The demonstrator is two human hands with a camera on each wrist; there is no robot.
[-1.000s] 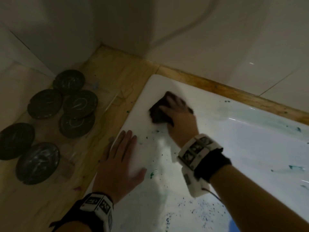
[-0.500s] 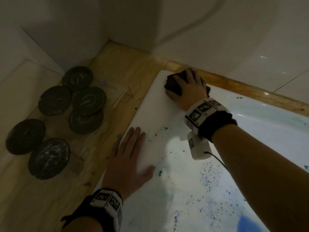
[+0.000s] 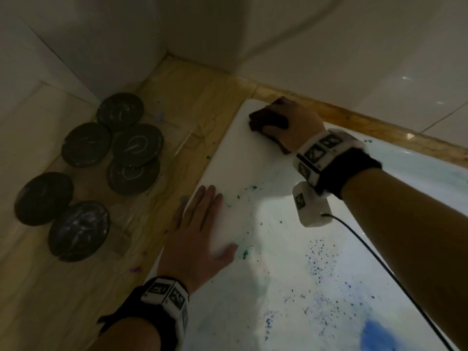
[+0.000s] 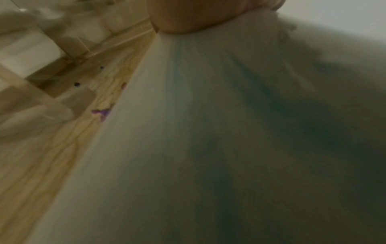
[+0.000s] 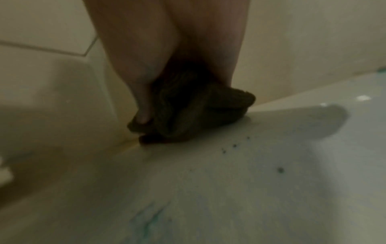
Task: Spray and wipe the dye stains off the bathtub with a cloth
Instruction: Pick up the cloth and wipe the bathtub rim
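The white bathtub fills the right of the head view, with green dye specks by my left thumb and blue spatter lower down. A dark bunched cloth lies on the tub's far corner rim. My right hand grips it, fingers curled over the top and thumb on its side; the right wrist view shows the cloth pressed onto the rim under that hand. My left hand rests flat on the tub's left rim, fingers straight. No spray bottle is in view.
A wooden ledge borders the tub on the left and back. Several dark round discs lie on the ledge at the left. Tiled walls close in behind. A purple stain marks the wood beside the rim.
My right hand has carried the cloth up the rim from near my left hand to the tub's far corner. My left hand has stayed flat on the rim.
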